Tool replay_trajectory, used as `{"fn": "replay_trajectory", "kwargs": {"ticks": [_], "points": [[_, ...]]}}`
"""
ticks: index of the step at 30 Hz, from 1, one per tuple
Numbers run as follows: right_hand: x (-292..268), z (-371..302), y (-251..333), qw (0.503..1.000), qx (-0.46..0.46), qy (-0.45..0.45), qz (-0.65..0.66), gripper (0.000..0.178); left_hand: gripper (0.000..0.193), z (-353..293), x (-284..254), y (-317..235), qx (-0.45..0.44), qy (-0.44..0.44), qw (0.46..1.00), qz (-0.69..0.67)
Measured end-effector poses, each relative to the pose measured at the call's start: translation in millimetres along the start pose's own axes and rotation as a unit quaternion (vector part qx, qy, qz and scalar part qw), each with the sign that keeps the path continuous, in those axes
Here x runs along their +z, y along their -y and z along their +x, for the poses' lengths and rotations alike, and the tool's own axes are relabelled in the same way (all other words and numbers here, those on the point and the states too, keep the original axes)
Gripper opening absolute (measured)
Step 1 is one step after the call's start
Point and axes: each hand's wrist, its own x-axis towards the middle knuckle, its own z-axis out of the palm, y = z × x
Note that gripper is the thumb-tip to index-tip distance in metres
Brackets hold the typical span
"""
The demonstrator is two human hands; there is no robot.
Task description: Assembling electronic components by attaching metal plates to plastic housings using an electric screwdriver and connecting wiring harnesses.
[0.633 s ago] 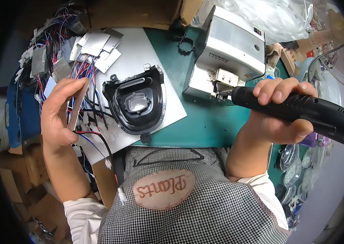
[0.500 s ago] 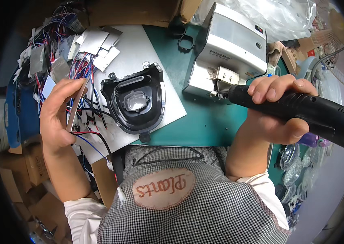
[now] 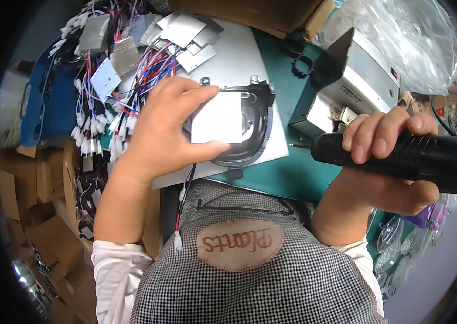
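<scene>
My left hand (image 3: 158, 129) grips a white square plate (image 3: 216, 119) by its edges, between thumb and fingers. A cable with a white connector hangs below that hand. The plate is over a black lamp housing (image 3: 265, 127) and hides much of it, including part of its clear lens; whether they touch I cannot tell. The housing rests on a white foam sheet (image 3: 277, 146). My right hand (image 3: 387, 146) is wrapped round a black electric screwdriver (image 3: 449, 167). Its thin bit points left, towards the housing but apart from it.
A silver box-shaped machine (image 3: 366, 78) stands at the right on the green mat (image 3: 271, 175), near a black ring (image 3: 301, 66). Wired plates (image 3: 182, 29) with white connectors pile up at the left. Behind are a cardboard box (image 3: 261, 13) and plastic bags (image 3: 396, 38).
My left hand has brought the plate right, over the lamp housing, and turned its white face up. The screwdriver has come away from the machine. The whole view has shifted.
</scene>
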Motion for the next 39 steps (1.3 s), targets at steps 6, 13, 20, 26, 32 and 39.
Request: {"fn": "replay_trajectory", "kwargs": {"ticks": [6,13,20,26,32,39], "points": [[16.9,9.4,-22.0,0.999,-0.036,0.035,0.021,0.075,0.065,2.0,22.5,-10.5,-0.011,-0.01,1.0,0.024],[23.9,9.6,-41.1,0.999,-0.018,0.014,0.026,0.075,0.067,2.6,31.4,-7.1,-0.014,-0.012,0.999,0.03],[21.4,8.4,-58.8,0.999,-0.02,0.007,0.026,0.072,0.066,3.0,32.6,-5.9,-0.024,-0.015,0.999,0.023],[42.7,8.5,-56.3,0.996,0.016,0.016,-0.089,0.072,0.065,1.1,37.4,-0.2,-0.023,-0.025,0.999,0.019],[47.7,11.4,-49.6,0.988,0.062,0.026,-0.137,0.071,0.065,2.3,36.3,-3.6,-0.025,-0.025,0.999,0.001],[36.3,3.6,-54.1,1.0,0.012,0.008,-0.001,0.068,0.065,4.1,39.2,-8.3,-0.018,-0.033,0.999,0.005]]}}
